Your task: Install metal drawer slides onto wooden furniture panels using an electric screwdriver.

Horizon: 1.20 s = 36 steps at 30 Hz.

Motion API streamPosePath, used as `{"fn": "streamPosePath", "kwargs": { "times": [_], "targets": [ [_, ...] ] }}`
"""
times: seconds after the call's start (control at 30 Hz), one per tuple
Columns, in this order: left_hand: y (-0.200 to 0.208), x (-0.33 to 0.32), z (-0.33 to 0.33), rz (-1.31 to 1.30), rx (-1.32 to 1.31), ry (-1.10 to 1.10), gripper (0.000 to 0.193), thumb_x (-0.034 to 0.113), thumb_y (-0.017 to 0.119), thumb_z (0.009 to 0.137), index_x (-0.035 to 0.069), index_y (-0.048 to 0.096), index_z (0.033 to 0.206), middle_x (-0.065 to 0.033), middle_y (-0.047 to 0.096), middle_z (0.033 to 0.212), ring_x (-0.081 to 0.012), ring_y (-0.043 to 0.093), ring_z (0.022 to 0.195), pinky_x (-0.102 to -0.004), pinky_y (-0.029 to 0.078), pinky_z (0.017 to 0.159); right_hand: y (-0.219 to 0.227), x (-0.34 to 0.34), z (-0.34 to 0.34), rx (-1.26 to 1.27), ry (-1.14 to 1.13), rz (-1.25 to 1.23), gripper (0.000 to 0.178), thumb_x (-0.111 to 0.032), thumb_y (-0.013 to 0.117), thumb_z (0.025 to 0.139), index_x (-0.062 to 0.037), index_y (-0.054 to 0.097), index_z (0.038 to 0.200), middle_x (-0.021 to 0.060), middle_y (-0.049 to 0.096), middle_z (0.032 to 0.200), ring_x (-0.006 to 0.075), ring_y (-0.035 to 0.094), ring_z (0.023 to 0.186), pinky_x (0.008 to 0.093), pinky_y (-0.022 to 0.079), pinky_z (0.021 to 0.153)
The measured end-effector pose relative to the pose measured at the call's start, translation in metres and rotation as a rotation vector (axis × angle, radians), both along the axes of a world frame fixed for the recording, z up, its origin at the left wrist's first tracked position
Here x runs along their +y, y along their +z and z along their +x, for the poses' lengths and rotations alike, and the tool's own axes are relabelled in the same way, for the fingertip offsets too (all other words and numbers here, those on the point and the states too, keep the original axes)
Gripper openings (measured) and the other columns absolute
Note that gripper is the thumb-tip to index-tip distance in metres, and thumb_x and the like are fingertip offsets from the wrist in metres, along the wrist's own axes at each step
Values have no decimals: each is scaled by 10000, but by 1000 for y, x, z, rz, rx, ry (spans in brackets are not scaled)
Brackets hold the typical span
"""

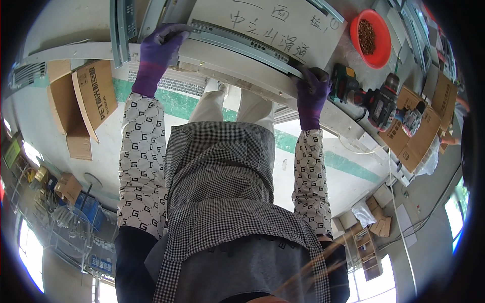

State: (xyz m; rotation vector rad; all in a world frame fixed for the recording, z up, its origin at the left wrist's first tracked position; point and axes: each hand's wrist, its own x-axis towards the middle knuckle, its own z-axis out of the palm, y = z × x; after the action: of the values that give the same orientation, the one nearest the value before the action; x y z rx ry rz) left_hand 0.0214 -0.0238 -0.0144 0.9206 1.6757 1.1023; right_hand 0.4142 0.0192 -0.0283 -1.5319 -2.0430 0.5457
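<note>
One purple-gloved left hand (162, 44) pinches the left end of a long, narrow, grey metal slide rail (242, 44); its long axis slants rightward toward the body, along a white handwritten sheet's (309, 34) near edge, to the purple-gloved right hand (314, 90), pinching its right end.

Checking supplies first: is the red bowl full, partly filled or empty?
Partly filled: small brownish pieces lie in the red bowl, with its bare inside showing around them.
</note>
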Motion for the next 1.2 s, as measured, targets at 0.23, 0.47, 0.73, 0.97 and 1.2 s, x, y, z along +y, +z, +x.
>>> {"fn": "streamPosePath", "kwargs": {
  "times": [0.23, 0.47, 0.73, 0.97, 1.2],
  "targets": [
    [5, 2, 1, -22, 63, -53, 183, 71, 677, 927, 57, 717, 1105, 51, 693, 940, -4, 549, 774, -158, 449, 706, 2, -1, -2, -56, -34, 20, 360, -199, 848, 637, -208, 766, 988, 19, 597, 1002, 251, 531, 977, 396, 425, 866],
    [-2, 1, -3, -15, 57, -26, 202, 75, 689, 920, 63, 720, 1119, 39, 700, 965, -13, 574, 809, -170, 463, 746, 4, -1, -3, -59, -36, 1, 368, -201, 838, 644, -236, 764, 1003, 8, 596, 1022, 249, 524, 1004, 400, 390, 902],
    [2, 3, -1, -23, 79, -17, 201, 64, 686, 919, 58, 721, 1117, 40, 703, 964, -8, 567, 806, -168, 460, 741, 1, 0, -1, -23, -42, -43, 376, -203, 832, 641, -259, 765, 1007, 0, 581, 1029, 239, 523, 1005, 409, 380, 906],
    [4, 3, 1, -35, 122, -17, 187, 64, 689, 918, 63, 724, 1102, 51, 696, 951, 0, 551, 787, -159, 448, 717, 2, -2, -1, -20, -31, -37, 390, -186, 812, 650, -269, 758, 1027, 4, 582, 1023, 238, 522, 1005, 417, 379, 897],
    [5, 1, 5, 0, 188, -17, 190, 72, 673, 932, 84, 723, 1115, 75, 651, 887, -5, 471, 706, -162, 396, 645, 15, -1, -6, -181, 3, -11, 361, -246, 793, 714, -273, 745, 1071, 5, 585, 1048, 257, 515, 1029, 426, 373, 906]
  ]
}}
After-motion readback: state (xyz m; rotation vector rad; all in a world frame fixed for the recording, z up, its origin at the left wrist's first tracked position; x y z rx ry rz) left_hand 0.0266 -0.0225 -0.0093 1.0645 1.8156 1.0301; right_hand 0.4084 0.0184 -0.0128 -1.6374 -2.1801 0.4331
